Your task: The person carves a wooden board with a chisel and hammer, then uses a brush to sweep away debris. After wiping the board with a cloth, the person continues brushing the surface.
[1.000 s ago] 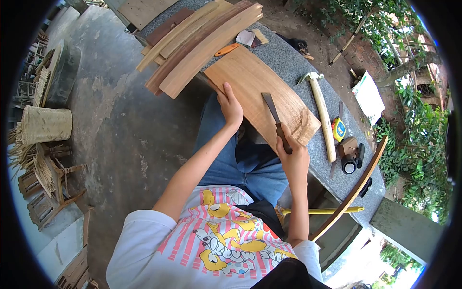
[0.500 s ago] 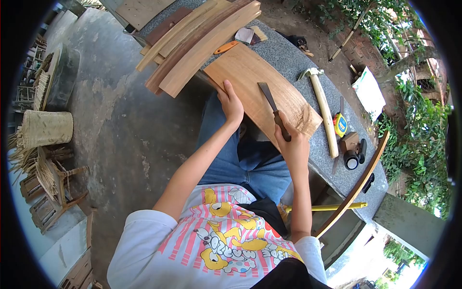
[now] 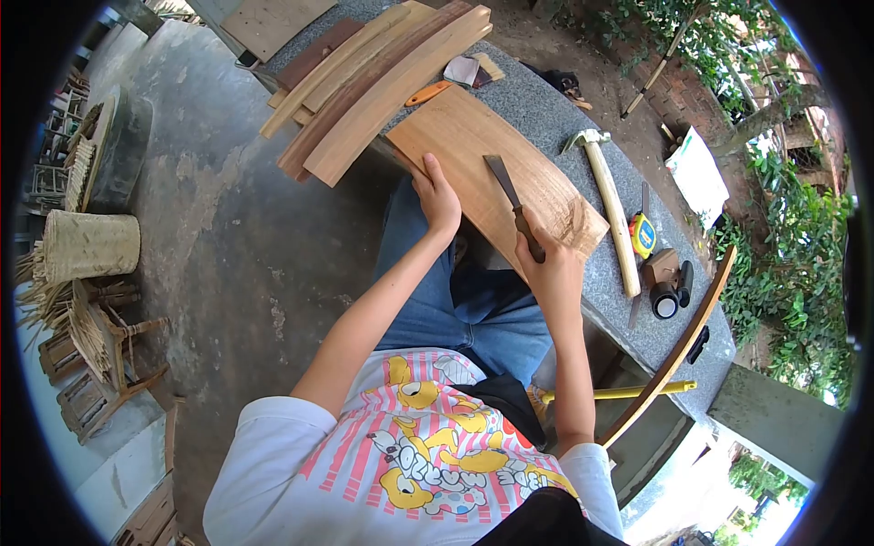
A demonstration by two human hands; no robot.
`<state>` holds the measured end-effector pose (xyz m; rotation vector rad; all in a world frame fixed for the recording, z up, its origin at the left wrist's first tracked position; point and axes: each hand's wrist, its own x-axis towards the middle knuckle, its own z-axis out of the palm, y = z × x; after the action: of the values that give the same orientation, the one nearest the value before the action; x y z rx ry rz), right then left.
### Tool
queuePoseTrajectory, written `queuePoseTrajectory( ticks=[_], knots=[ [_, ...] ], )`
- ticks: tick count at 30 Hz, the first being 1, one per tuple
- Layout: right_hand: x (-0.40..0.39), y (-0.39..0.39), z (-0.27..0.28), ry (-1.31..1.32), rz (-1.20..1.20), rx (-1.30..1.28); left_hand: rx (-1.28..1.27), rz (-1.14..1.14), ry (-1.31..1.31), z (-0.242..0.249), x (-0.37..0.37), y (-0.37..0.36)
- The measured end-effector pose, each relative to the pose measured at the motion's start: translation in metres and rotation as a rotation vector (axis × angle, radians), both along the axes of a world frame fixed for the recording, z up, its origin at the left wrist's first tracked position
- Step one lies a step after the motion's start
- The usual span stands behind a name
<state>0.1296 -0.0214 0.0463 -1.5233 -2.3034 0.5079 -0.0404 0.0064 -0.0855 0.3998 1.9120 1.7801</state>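
A wide, light-brown wooden board (image 3: 482,132) lies at a slant over the near edge of the stone bench top. My left hand (image 3: 439,196) grips the board's near edge, thumb on the upper face and the other fingers hidden beneath. In my right hand (image 3: 553,264) is a chisel (image 3: 503,180), its dark handle wrapped by the fingers. The flat blade points up and left and lies over the middle of the board. Rough, darker grain (image 3: 578,218) shows at the board's right end, just beyond my right hand.
On the grey bench (image 3: 537,96) are a hammer (image 3: 608,200), a tape measure (image 3: 643,235), a small wooden block (image 3: 662,268) and an orange-handled tool (image 3: 428,93). Curved wooden strips (image 3: 391,91) are stacked at upper left. A long curved strip (image 3: 678,350) leans at the right.
The chisel and my right hand have shifted very slightly left. My left hand and the board look almost unmoved.
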Motion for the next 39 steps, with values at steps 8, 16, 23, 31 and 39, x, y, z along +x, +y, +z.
queuePoseTrajectory(
  ticks=[8,16,23,31,39],
  knots=[
    [0.015,-0.019,-0.004,0.028,0.013,0.085,0.002,0.018,-0.016,0.008,0.003,0.002],
    [0.002,-0.001,-0.008,0.013,0.016,0.039,-0.009,0.009,0.018,0.007,0.001,0.001],
    [0.010,-0.006,-0.013,0.023,-0.003,0.076,-0.009,0.011,0.008,0.012,0.004,0.000],
    [0.002,0.004,-0.016,0.046,0.036,0.043,-0.014,0.012,0.024,0.005,0.001,0.002],
    [0.005,-0.007,-0.014,0.039,-0.002,0.075,-0.014,0.006,0.002,0.010,0.003,-0.001]
  ],
)
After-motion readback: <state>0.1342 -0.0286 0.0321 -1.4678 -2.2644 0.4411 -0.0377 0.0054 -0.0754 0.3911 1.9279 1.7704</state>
